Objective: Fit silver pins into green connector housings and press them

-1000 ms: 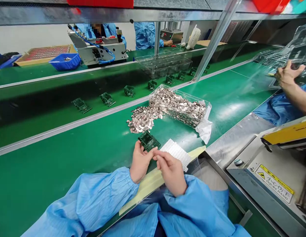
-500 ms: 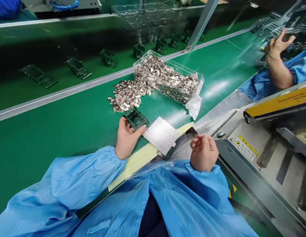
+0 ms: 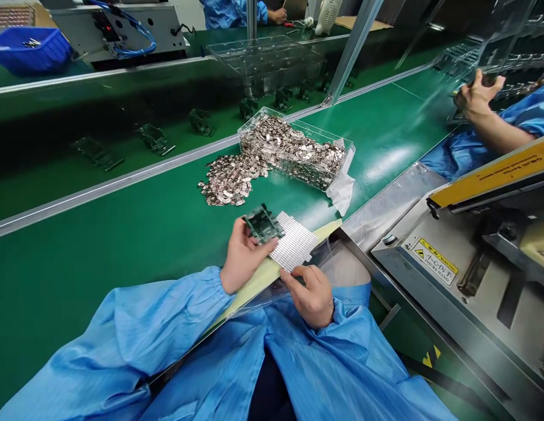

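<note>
The step in hand looks like lifting one small piece from the gridded white sheet (image 3: 296, 240) for the circuit board (image 3: 264, 224). To do it well, the worker would best work from the sheet's near edge, part a single cell cleanly without dragging its neighbours, and hold the board level, gripped by its rim so that no finger covers the parts. The sheet's overhang on the yellow strip (image 3: 258, 279) probably makes that edge easier to catch.

The left hand (image 3: 243, 260) pinches the board, thumb on the near corner and fingers along the side at nine o'clock, raising it above the green table (image 3: 158, 251). From the board, the sheet lies at four o'clock and the loose metal pieces (image 3: 230, 181) at about eleven. The right hand (image 3: 310, 294), at four o'clock from the left, is half curled, its thumb and forefinger brought near the sheet's near corner; whether they pinch a piece cannot be told.
</note>
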A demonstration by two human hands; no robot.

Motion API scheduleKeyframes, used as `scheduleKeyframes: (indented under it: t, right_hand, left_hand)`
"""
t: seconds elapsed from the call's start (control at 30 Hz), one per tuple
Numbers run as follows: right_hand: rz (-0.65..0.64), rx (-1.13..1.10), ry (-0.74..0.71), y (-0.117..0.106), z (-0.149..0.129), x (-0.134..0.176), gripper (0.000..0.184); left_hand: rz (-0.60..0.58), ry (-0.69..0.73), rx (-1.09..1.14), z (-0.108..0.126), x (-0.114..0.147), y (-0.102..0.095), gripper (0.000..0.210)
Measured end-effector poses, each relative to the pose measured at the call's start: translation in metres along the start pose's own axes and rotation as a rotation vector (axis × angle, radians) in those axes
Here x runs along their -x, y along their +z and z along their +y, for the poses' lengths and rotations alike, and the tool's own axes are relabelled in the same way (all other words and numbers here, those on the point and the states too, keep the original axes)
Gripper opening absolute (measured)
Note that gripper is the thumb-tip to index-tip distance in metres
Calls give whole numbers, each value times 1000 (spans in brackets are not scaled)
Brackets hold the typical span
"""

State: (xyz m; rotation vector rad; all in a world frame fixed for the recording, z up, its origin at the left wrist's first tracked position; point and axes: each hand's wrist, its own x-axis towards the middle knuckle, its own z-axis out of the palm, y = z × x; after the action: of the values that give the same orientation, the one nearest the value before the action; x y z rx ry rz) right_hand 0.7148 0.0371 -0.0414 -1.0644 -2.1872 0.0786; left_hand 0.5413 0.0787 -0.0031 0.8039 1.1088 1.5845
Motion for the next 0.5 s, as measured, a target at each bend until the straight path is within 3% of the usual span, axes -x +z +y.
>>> scheduleKeyframes:
  t: [0.2, 0.5]
  right_hand:
    - [61, -126, 19, 9, -2, 0, 23]
    - [90, -309, -22, 3, 4, 1, 16]
  left_hand:
    - [-181, -81, 17, -11, 4, 19, 57]
    - [-236, -96, -79, -17, 4, 14, 55]
